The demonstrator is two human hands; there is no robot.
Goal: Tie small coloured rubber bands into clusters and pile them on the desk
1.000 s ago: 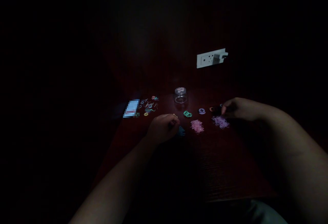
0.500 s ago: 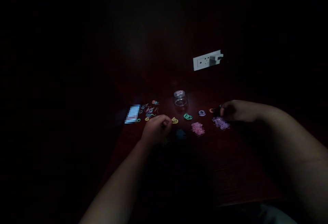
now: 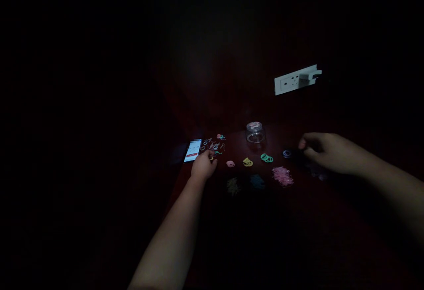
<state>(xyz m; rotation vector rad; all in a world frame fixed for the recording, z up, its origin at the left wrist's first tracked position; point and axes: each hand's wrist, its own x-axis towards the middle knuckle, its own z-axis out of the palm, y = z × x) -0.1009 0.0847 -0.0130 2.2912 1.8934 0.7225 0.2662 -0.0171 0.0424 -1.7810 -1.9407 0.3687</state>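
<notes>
Fingers of the left hand bend beside mixed bands.

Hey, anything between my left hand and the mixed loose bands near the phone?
Nothing visible blocks it: your left hand is at the near edge of the mixed loose bands. The phone lies left of them, not between. A yellow band shows by the fingers; whether held is unclear.

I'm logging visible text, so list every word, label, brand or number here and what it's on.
No text is legible.
Flat rectangular phone with bright pale screen: dark marks, partly pixelated, too small to read.
Round clear jar: pinkish lid marking, too blurred to read.
White rectangular wall socket plate: no lettering discernible.
</notes>
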